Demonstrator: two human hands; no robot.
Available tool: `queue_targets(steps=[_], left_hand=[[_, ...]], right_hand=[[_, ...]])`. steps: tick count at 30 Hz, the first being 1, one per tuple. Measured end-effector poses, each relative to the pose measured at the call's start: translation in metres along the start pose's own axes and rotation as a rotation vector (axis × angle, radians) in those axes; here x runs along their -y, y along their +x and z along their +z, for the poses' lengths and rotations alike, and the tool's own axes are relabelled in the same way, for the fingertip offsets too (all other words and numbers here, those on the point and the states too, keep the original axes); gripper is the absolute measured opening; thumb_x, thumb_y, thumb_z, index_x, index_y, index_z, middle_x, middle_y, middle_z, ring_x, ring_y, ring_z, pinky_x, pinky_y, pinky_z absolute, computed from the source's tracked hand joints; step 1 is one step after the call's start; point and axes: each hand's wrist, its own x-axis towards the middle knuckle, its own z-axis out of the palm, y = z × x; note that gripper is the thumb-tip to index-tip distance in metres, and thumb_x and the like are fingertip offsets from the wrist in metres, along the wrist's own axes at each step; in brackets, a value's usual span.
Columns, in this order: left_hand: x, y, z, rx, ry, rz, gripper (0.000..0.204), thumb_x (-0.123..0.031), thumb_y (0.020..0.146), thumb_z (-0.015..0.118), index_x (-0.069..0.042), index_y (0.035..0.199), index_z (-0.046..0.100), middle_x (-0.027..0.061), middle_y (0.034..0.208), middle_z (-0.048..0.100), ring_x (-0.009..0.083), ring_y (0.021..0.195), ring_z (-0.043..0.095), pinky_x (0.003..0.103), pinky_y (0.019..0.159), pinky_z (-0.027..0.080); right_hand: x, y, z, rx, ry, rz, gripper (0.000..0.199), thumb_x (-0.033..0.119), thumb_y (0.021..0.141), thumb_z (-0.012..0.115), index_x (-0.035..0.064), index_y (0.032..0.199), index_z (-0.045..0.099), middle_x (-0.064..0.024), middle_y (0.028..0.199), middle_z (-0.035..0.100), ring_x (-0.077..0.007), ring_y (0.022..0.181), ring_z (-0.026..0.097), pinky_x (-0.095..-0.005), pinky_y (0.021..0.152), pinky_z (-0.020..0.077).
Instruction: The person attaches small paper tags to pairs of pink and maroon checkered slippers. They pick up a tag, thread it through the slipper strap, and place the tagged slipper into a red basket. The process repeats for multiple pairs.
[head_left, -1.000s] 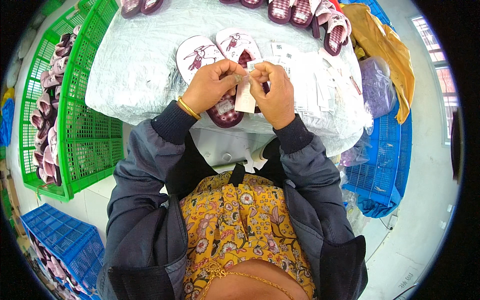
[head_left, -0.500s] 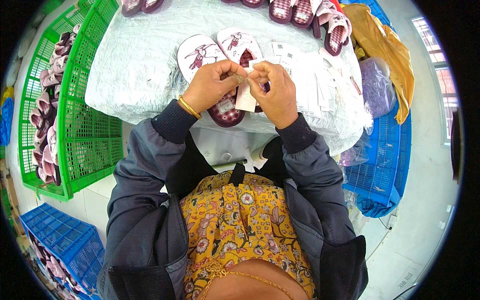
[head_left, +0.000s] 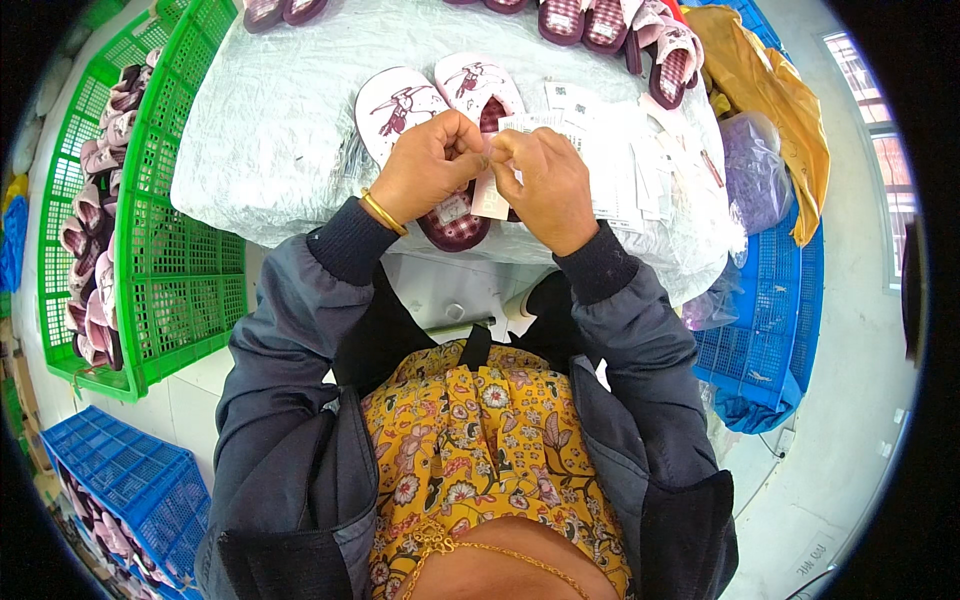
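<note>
A pair of white-and-pink slippers (head_left: 400,105) with a dark red printed figure on the uppers and red checked insoles lies on the plastic-wrapped work surface (head_left: 270,130). Over the slippers' near ends, my left hand (head_left: 430,165) is closed in a pinch, a gold bangle at its wrist. My right hand (head_left: 548,185) pinches from the other side, its fingertips touching the left ones. From between them hangs a pale paper hang tag (head_left: 489,196), both hands gripping at its top end. Any cord there is hidden by the fingers.
Loose printed paper tags (head_left: 610,160) lie to the right of my hands. More slippers (head_left: 605,22) stand along the far edge. Green crates (head_left: 180,220) of slippers are at left, a blue crate (head_left: 130,480) lower left. Blue crates (head_left: 760,310) and a clear bag (head_left: 752,170) are at right.
My right hand has turned, its knuckles rolling inward, and its fingers have curled closer against the left fingertips. The hang tag has shifted slightly. The slippers have not moved.
</note>
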Motion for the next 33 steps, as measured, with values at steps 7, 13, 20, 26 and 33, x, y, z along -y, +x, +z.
queue_targets(steps=[7,13,20,26,33], left_hand=[[0.007,0.0,0.004,-0.068,-0.001,0.082,0.01,-0.004,0.087,0.066,-0.003,0.093,0.059,-0.0013,0.076,0.06,0.0044,0.066,0.054,0.021,0.058,0.045],[-0.001,-0.001,-0.004,0.068,-0.062,-0.066,0.01,0.0,0.091,0.061,-0.002,0.098,0.054,-0.0002,0.083,0.058,0.0074,0.066,0.055,0.022,0.058,0.046],[-0.031,-0.029,-0.015,-0.397,0.429,0.23,0.012,-0.004,0.086,0.067,-0.002,0.096,0.061,0.0055,0.092,0.061,0.012,0.071,0.059,0.025,0.063,0.047],[-0.008,-0.041,-0.037,-0.555,0.728,0.458,0.016,-0.01,0.083,0.071,-0.003,0.096,0.063,0.0119,0.108,0.06,0.019,0.09,0.058,0.029,0.075,0.046],[0.025,-0.031,-0.041,-0.688,0.45,0.347,0.013,-0.013,0.093,0.059,-0.001,0.097,0.06,0.0144,0.101,0.058,0.0293,0.092,0.055,0.037,0.082,0.046]], right_hand=[[0.004,0.003,-0.001,0.069,0.074,0.032,0.021,0.007,0.079,0.068,0.0074,0.097,0.058,-0.0056,0.074,0.06,-0.026,0.073,0.058,-0.0385,0.064,0.0466],[0.001,-0.002,-0.001,0.097,0.318,0.227,0.026,0.008,0.077,0.072,0.0068,0.098,0.057,-0.0069,0.083,0.068,-0.0266,0.077,0.065,-0.0381,0.068,0.0494],[0.003,0.001,-0.02,0.102,0.22,0.322,0.026,0.01,0.077,0.074,0.0071,0.097,0.058,-0.0054,0.085,0.069,-0.0255,0.076,0.065,-0.0371,0.071,0.0497],[0.004,0.023,-0.029,-0.059,0.007,0.137,0.03,0.008,0.077,0.072,0.0085,0.105,0.061,-0.0043,0.084,0.068,-0.0266,0.078,0.06,-0.0368,0.073,0.0479],[0.02,0.042,-0.003,0.395,-0.186,0.245,0.043,0.033,0.08,0.068,0.0086,0.115,0.06,-0.0121,0.079,0.068,-0.0319,0.073,0.064,-0.0452,0.067,0.0477]])
